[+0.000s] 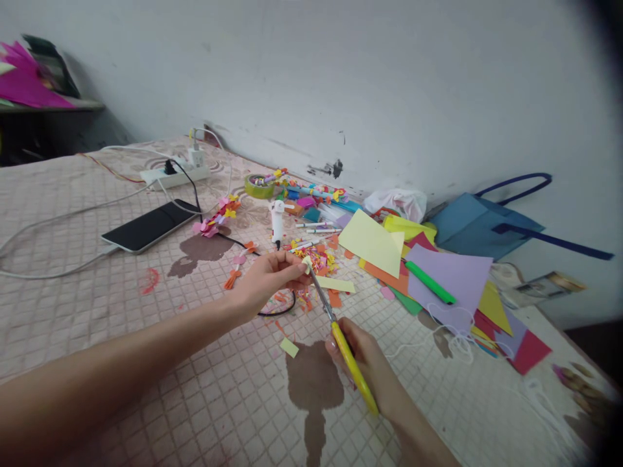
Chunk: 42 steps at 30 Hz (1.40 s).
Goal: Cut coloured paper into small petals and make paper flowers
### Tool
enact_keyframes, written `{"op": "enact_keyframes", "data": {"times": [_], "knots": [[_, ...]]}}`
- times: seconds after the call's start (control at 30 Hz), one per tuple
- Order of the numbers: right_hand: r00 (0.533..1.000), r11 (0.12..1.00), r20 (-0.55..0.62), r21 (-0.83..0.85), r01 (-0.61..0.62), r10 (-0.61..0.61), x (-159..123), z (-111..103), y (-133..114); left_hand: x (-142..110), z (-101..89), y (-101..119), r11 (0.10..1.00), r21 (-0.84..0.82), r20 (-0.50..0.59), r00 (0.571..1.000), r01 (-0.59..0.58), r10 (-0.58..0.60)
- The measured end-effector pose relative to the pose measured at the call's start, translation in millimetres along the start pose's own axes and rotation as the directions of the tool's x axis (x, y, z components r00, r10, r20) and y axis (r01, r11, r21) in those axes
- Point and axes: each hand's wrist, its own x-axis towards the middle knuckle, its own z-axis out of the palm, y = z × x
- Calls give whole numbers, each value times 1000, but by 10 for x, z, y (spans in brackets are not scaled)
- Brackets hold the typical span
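Observation:
My left hand [272,275] pinches a small piece of pale yellow paper [307,263] between thumb and fingers. In my right hand [363,353] is a pair of scissors [351,363] with yellow handles, its blade tips meeting the paper. Below the blades lie a pale yellow paper strip [335,284] and, nearer to me, a small yellow rectangle [289,347]. Colourful paper scraps [318,258] are heaped just beyond my left hand. A white glue gun [277,220] stands upright behind them, a black cord running from its base.
Coloured sheets [372,243], a green cutter [431,282] and white string [460,344] lie at right, before a blue bag [481,224]. At left are a phone [148,227], cables and a power strip [175,175]. Yellow tape [259,187] sits near the wall.

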Motion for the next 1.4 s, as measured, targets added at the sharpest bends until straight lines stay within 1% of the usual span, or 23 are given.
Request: {"op": "enact_keyframes", "data": {"times": [0.2, 0.37, 0.63, 0.97, 1.17, 1.4], "knots": [[1000, 1000, -9, -12, -18, 18, -3, -10, -11, 6, -9, 10, 1000, -3, -1, 1000, 5, -5], [999, 999, -33, -37, 17, -18, 4, -20, -40, 14, -13, 13, 1000, -5, -7, 1000, 19, -19], [999, 1000, -33, -24, 20, -21, 4, -18, -45, 1, 6, -12, 1000, -9, -2, 1000, 4, -4], [1000, 1000, -16, 12, -12, 12, 7, 29, -1, -37, 54, -14, 992, -120, 11, 999, 40, -39], [1000, 1000, -24, 18, -16, 16, 14, 61, 16, -53, 53, -36, 990, -129, 36, 998, 53, -49], [999, 999, -30, 36, -25, 26, 7, 52, -6, -57, 66, 9, 992, -115, 25, 999, 50, -47]]}}
